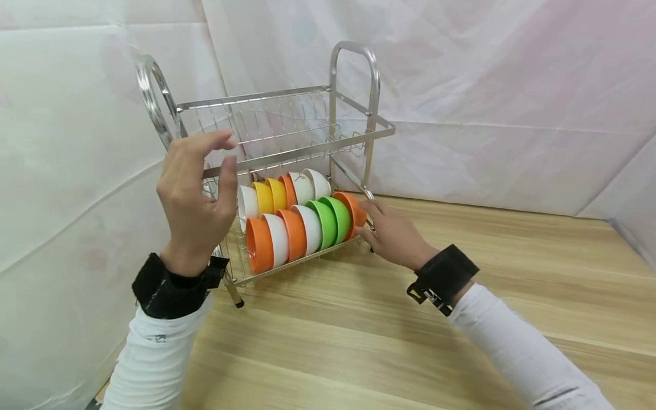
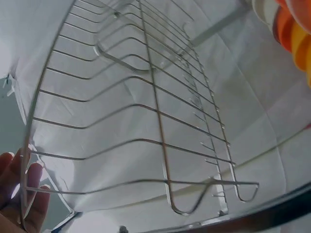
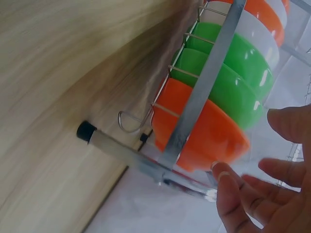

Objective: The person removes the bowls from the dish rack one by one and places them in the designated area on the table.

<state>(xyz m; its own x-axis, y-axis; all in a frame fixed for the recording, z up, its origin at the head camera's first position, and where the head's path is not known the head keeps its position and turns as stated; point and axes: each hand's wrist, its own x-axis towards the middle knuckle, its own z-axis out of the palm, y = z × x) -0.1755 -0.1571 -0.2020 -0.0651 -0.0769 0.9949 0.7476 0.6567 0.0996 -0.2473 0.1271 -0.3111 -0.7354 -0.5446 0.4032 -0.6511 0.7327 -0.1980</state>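
A two-tier metal dish rack stands on the wooden table. Its lower tier holds two rows of small bowls set on edge. At the right end of the front row is an orange bowl, beside two green bowls. My right hand is at that orange bowl; in the right wrist view a fingertip is at or very near its rim, with the thumb apart. My left hand is raised by the upper tier's front left corner, thumb and fingers apart, holding nothing visible. Whether it touches the frame I cannot tell.
Other bowls in the lower tier are orange, white and yellow. Bare wires show on the upper tier. Pale fabric hangs behind and to the left. Wooden tabletop extends in front and to the right.
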